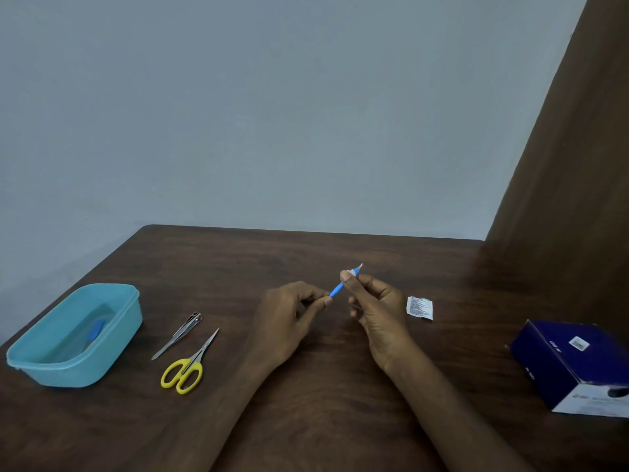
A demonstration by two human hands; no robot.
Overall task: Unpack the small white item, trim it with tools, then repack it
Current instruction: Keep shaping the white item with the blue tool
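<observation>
Dark wooden table (306,420) running to a straight far edge against a grey-blue wall (272,114), with a rounded far-left corner and a left edge slanting toward the near left. Brown curtain (578,182) hanging down at the far right, meeting the table's far-right corner. Broad bare wood beyond the hands up to the far edge, and more bare wood near, between the forearms. Above the middle of the table, left hand (289,311) with fingers curled, pinching the near end of a thin blue handle (336,289). Right hand (372,301) just beside it, thumb and fingers pinching the handle's far end, where a small white item (355,269) pokes out past the fingertips; whether wrapper or blade, cannot tell. Right of that hand, apart from it, a small white printed packet (420,308) lying flat. Far left, close to the table's left edge, an open light-blue plastic tub (112,342) holding something blue (95,330) on a clear wrapper, details blurred. Between tub and left hand, metal nail clippers (178,333) lying diagonally, and yellow-handled scissors (189,367) just near of them, blades pointing far-right. At the right edge, a dark blue box (571,362) with a white face, partly cut off by the frame.
</observation>
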